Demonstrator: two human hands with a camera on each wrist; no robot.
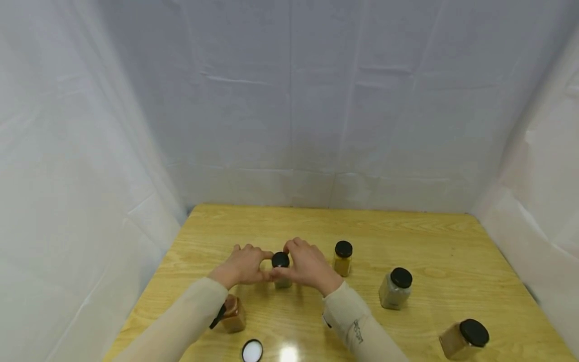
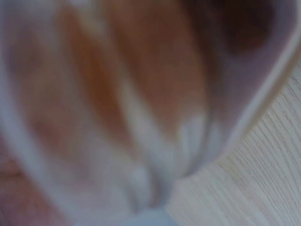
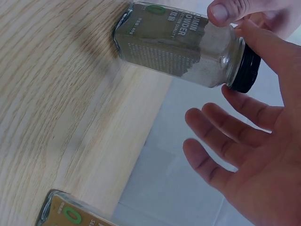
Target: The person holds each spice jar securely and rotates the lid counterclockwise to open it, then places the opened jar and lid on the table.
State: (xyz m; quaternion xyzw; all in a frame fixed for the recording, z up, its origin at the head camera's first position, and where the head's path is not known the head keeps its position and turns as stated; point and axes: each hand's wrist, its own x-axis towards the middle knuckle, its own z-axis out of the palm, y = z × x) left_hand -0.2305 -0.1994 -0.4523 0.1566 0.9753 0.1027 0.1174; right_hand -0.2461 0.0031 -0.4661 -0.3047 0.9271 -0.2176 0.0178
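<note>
A glass jar of cumin powder (image 3: 162, 42) with a black lid (image 1: 280, 259) stands on the table between my hands. With thumb and index finger, my right hand (image 1: 309, 264) pinches the lid from its sides; the other right fingers spread loosely below it in the right wrist view. My left hand (image 1: 246, 264) holds the jar near its neck, its thumb tip (image 3: 219, 12) against the glass. Beside my left wrist is a reddish-brown jar (image 1: 233, 315) with no lid seen on it; its blurred side (image 2: 160, 61) fills most of the left wrist view.
A loose lid (image 1: 252, 350) lies white inside up near the front. To the right stand a yellow jar (image 1: 342, 265), a greyish jar (image 1: 392, 294) and a brown jar (image 1: 454, 342), all black-lidded. White sheeting (image 1: 289, 100) hangs behind and at both sides of the wooden table (image 1: 434, 241).
</note>
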